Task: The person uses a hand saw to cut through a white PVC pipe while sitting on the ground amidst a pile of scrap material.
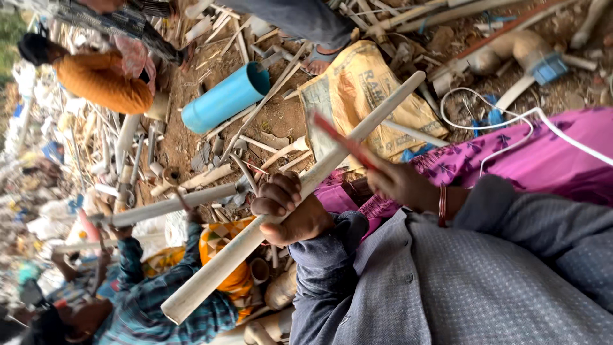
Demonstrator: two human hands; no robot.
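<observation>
Pipe (300,188) in left hand (290,214) — red blade (341,144) in right hand (399,182)

yellow sack (357,96) | flat on dirt (crumpled) | beneath white pipe (287,204)

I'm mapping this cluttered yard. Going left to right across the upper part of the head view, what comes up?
Person in an orange top → blue pipe → yellow sack → loose white cable → pipe bend with a blue end.
</observation>
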